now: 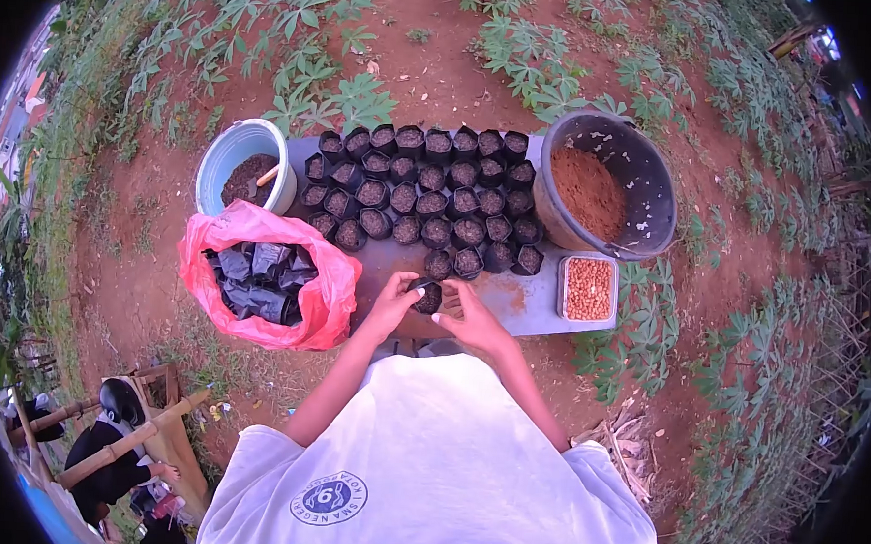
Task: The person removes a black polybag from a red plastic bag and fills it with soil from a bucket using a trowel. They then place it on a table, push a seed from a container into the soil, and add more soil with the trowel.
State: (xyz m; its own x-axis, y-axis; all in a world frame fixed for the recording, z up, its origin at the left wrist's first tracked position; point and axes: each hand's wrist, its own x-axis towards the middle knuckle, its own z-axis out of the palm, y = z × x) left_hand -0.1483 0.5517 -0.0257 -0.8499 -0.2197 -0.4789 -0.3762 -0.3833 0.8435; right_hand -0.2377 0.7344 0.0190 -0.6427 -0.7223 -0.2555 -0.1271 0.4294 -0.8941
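A black seedling bag (426, 297) filled with dark soil sits at the near side of the table, between my two hands. My left hand (395, 301) grips its left rim with thumb and fingers. On the opposite side, the fingers of my right hand (466, 313) touch the rim, with the thumb held apart from them. Just beyond stand several rows of soil-filled black seedling bags (431, 177), packed close together. Left of my hands, a pink plastic sack (331, 301) stands open with folded black bags (263, 273) inside.
A light blue bucket (288, 181) with dark soil and a trowel stands at back left. At right are a large dark bucket (655, 210) of reddish soil and a clear box of seeds (588, 290). Cassava plants surround the grey table (541, 317). A person (101, 452) sits at lower left.
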